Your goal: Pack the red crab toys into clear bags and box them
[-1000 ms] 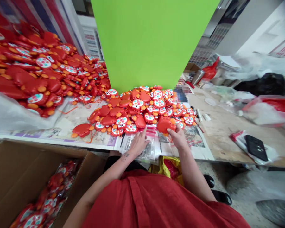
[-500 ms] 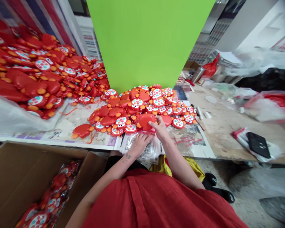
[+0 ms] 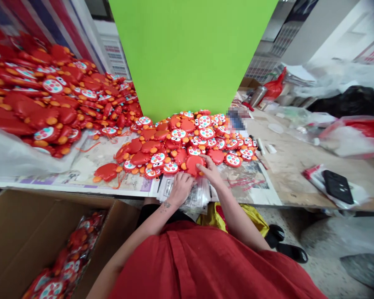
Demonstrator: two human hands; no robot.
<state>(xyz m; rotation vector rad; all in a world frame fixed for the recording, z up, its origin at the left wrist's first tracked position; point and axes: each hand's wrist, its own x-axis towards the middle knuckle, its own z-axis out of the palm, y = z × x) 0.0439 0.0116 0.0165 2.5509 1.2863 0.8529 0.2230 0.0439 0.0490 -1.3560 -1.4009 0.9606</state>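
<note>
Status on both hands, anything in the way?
Left hand on stack of clear plastic bags. Right hand holds red crab-shaped toy above the stack. Heap of crab toys right behind.

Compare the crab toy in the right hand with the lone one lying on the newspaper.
The crab toy in the right hand is held; the lone crab toy lies untouched on the newspaper. The held toy touches the pile; the lone toy sits apart, trailing a red cord. Both show red backs with orange feet.
</note>
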